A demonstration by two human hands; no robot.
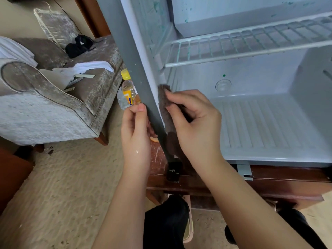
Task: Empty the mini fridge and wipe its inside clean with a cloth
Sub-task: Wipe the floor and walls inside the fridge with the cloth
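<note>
The mini fridge (260,123) stands open on a low wooden stand, its white inside holding only a wire shelf (251,45). Green spots mark its left wall and back. My right hand (194,123) holds a brown cloth (164,105) against the white inner lip of the fridge's left front edge (142,69). My left hand (136,130) grips the grey outer side of that same edge, thumb up. A yellow-capped bottle (128,88) stands just behind the edge, outside the fridge.
A grey velvet sofa (53,108) with cushions, white cloths and a black item sits at the left. Beige carpet (62,194) covers the floor. The dark wooden stand (269,186) carries the fridge. My dark-trousered knees and a slipper are below.
</note>
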